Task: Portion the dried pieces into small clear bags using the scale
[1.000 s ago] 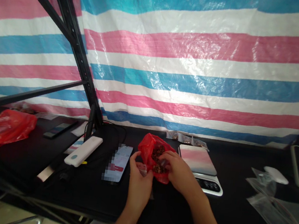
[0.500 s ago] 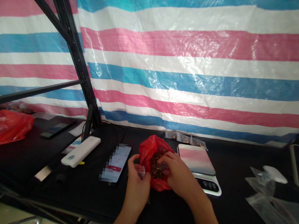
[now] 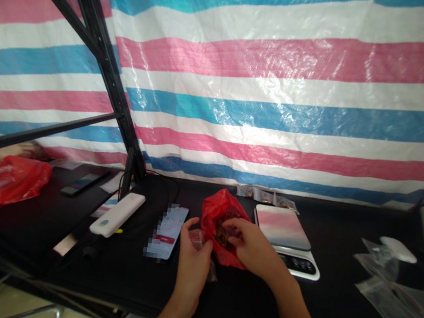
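Note:
A crumpled red plastic bag [image 3: 213, 206] stands with its mouth open, showing small brown dried pieces [image 3: 221, 232] inside. The fingers of my right hand [image 3: 253, 249] reach into it and are bent together at the pieces; what they pinch is hard to make out. Just left of the red bag, my left hand [image 3: 192, 264] grips a small clear plastic bag [image 3: 197, 237] between thumb and fingers. Its lower end [image 3: 212, 273] pokes out beside the palm with something brown in it. To the right of my right hand is a white kitchen scale [image 3: 285, 226].
Several small filled bags [image 3: 267, 196] lie behind the scale. Flat clear zip bags [image 3: 398, 306] and a white rounded object [image 3: 397, 249] are at right. At left are a phone [image 3: 169, 231], a white power bank [image 3: 117, 214], another red bag [image 3: 17, 181] and another person's hand [image 3: 27, 149].
The small clear bag's lower end now shows more below my left hand. My right hand still works in the red bag. The other person's hand has moved behind their red bag.

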Motion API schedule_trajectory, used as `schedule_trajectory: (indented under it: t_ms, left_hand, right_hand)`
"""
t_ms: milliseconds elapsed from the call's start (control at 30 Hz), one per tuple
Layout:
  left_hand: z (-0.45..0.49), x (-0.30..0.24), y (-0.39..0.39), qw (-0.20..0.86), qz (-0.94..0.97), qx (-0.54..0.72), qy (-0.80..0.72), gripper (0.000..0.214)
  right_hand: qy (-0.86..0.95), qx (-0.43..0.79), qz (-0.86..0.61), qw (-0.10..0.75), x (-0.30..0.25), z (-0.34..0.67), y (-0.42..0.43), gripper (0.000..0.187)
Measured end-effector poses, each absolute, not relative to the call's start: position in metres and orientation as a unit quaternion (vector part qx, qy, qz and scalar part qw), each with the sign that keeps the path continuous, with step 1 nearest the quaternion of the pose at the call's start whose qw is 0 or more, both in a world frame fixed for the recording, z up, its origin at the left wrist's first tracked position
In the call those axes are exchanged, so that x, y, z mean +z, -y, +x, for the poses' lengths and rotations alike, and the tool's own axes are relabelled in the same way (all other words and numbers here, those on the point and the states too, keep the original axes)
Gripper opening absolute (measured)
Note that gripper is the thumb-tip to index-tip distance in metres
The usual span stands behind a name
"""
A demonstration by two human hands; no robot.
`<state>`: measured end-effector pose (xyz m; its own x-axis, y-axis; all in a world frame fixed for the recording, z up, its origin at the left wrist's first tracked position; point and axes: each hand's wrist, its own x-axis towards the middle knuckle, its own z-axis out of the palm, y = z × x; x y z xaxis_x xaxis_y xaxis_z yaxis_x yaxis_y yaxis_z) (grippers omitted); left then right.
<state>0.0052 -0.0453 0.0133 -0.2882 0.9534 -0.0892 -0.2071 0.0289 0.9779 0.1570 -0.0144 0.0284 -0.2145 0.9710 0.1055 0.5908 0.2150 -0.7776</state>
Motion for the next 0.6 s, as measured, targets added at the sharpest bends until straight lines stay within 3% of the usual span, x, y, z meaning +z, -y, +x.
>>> schedule_trajectory:
  t_ms: [167,333,600]
  left_hand:
    - [-0.003,-0.001,0.040,0.368,0.474,0.609,-0.519,0.057]
    - [-0.006,-0.009,0.040,0.362,0.535,0.575,-0.503,0.063]
    - [-0.005,-0.014,0.040,0.318,0.590,0.534,-0.515,0.071]
  right_hand:
    - [0.681,0.403,-0.478,0.381,0.035,0.164,0.016,0.031]
    - [0.684,0.451,-0.410,0.401,0.048,0.161,0.023,0.026]
    - [0.777,0.297,-0.390,0.394,0.062,0.138,0.034,0.042]
